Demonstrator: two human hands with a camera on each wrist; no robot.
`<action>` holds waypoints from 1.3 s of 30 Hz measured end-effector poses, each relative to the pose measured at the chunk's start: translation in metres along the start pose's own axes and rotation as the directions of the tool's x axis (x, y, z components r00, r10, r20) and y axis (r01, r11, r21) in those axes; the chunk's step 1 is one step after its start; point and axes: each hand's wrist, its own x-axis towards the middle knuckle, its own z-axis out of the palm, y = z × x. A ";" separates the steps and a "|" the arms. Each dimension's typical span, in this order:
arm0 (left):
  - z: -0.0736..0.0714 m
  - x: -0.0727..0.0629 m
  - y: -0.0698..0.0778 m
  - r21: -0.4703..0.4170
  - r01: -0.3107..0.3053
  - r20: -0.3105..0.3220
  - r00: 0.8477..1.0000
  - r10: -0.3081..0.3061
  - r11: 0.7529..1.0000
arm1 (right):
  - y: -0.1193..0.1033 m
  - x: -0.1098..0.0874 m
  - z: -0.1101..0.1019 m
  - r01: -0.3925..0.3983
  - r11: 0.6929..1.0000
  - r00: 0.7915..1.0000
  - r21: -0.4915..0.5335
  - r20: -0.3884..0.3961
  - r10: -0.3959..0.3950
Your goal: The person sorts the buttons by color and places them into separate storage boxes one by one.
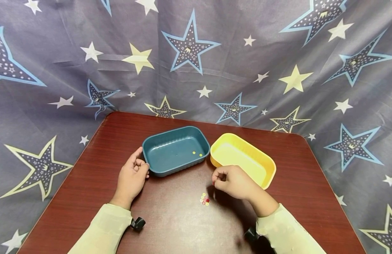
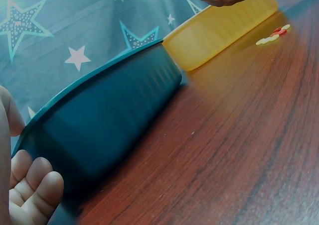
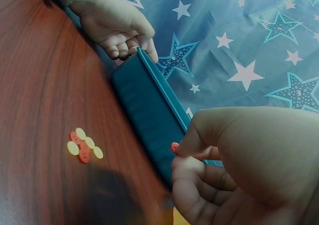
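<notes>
A small red button [image 3: 175,147] was held above the counter [image 1: 170,215].
The right hand [image 1: 235,181] pinched it between thumb and forefinger near the yellow tray [image 1: 261,155], a grip that probably suited so slight a disc. The left hand [image 1: 132,176], its forefinger straight along the end of the blue tray [image 1: 170,153] and its other fingers loosely bent, seemed to steady that tray. The loose red and yellow buttons [image 1: 204,200] lay clustered in front of both trays, likely for easy reach; two yellow buttons [image 1: 194,152] sat inside the blue one.

I see the left hand [image 1: 132,176], its lower fingers curled, and the right hand [image 1: 235,181] pinching with thumb and forefinger.
</notes>
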 end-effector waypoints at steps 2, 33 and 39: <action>0.000 0.000 -0.001 0.003 0.001 -0.001 1.000 -0.001 1.000 | 0.001 0.000 -0.001 0.000 1.000 1.000 0.011 0.003 0.000; -0.001 0.000 0.000 0.003 -0.008 0.001 1.000 0.008 1.000 | 0.005 0.006 -0.024 -0.130 0.983 0.992 0.129 0.015 0.129; -0.001 0.000 -0.001 0.006 -0.007 -0.003 1.000 0.007 1.000 | 0.002 0.010 -0.030 -0.165 0.972 0.986 0.167 0.000 0.168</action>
